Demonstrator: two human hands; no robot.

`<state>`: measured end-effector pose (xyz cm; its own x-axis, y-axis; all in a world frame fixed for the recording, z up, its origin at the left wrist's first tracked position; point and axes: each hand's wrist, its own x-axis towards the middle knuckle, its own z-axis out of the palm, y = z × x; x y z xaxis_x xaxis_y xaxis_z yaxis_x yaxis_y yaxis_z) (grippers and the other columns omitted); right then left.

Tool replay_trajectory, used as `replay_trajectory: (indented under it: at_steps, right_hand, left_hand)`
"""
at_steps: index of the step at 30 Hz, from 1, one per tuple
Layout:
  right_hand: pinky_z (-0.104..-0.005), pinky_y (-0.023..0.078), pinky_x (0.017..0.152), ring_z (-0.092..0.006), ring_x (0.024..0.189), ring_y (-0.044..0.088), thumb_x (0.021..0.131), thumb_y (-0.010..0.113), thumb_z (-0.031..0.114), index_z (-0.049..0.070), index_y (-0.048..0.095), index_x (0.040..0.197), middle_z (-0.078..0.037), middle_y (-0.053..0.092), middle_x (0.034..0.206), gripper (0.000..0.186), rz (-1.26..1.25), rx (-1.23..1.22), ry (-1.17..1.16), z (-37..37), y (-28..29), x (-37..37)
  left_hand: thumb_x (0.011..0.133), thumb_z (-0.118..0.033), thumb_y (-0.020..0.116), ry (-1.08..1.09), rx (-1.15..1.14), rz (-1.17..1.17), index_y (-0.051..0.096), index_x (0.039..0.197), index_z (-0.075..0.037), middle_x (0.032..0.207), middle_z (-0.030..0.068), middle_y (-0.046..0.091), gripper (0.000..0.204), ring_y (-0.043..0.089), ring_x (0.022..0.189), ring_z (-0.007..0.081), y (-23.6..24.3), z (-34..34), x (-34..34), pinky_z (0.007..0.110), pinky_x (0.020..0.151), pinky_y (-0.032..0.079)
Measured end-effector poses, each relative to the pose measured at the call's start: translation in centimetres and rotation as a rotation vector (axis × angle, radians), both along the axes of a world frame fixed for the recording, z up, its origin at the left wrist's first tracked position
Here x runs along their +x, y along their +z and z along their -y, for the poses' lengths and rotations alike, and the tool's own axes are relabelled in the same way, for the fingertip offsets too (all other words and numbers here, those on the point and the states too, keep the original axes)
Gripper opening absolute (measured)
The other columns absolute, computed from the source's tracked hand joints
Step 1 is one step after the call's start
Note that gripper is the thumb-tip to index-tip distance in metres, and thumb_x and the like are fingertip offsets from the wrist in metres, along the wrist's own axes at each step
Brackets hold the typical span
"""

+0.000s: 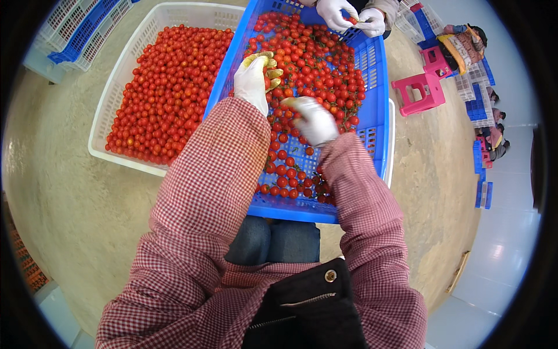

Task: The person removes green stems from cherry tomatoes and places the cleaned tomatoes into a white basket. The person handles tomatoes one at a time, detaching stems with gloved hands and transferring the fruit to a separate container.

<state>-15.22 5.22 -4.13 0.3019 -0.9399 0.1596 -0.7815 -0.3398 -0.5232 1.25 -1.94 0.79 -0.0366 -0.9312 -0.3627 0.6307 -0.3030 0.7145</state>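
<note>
A blue plastic crate (379, 110) in front of me holds many red cherry tomatoes (325, 81), some on green stems. Over its left side, my left hand (253, 81) wears a white glove with yellow-stained fingertips. Its fingers curl inward, and red cherry tomatoes show between them; the palm is hidden. To its right, my right hand (314, 120), also in a white glove, is smeared by motion just above the fruit. Whether it grips anything is hidden. Left of the blue crate, a white crate (104, 110) is heaped with loose cherry tomatoes (171, 87).
At the crate's far end, a co-worker's white-gloved hands (351, 16) hold a small red tomato. Pink stools (418, 93) stand on the floor at right. Stacked white and blue crates (87, 35) rise at far left. Another white crate (391, 145) sits beneath the blue one.
</note>
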Motion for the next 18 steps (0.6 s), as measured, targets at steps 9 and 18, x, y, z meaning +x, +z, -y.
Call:
replay_trajectory:
  at_steps: [9,18]
  right_hand:
    - [-0.0369,0.043,0.089,-0.0290,0.107,0.050,0.074,0.059,0.012,0.012,0.048,0.123,-0.013,0.044,0.123,0.050,-0.434,0.447,0.054,2.3,-1.9,4.2]
    - [-0.0307,0.047,0.080,-0.0223,0.089,0.060,0.069,0.063,0.005,0.007,0.058,0.104,-0.010,0.059,0.096,0.035,-0.049,0.416,-0.151,1.5,-4.4,2.9]
  left_hand:
    - [0.089,-0.016,0.045,-0.054,0.026,0.036,0.056,0.101,-0.004,0.089,0.0067,0.061,0.020,0.060,0.073,0.0160,-0.1,0.1,0.0,0.025,0.057,0.047]
    - [0.089,-0.016,0.045,-0.076,0.049,0.068,0.056,0.101,-0.004,0.089,0.0064,0.061,0.020,0.060,0.074,0.0155,-0.2,0.1,0.0,0.024,0.057,0.047]
